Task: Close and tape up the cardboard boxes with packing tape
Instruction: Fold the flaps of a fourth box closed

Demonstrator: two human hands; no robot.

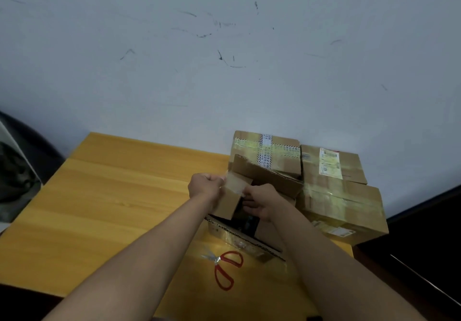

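Note:
An open cardboard box point(265, 231) stands on the wooden table in front of me, its flaps raised and its dark inside showing. A strip of clear packing tape point(235, 182) is stretched over the left flap point(225, 204). My left hand point(205, 186) pinches the tape's left end at the flap's top. My right hand point(259, 202) pinches the tape's other end beside the flap, over the box opening. The far flap point(267, 174) leans up behind both hands. No tape roll is in view.
Red-handled scissors point(225, 269) lie on the table point(112, 196) near the box's front. Three taped boxes sit at the back right: one point(267, 151) by the wall, one point(333, 164) with a label, one point(346, 211) nearer. A white wall rises behind.

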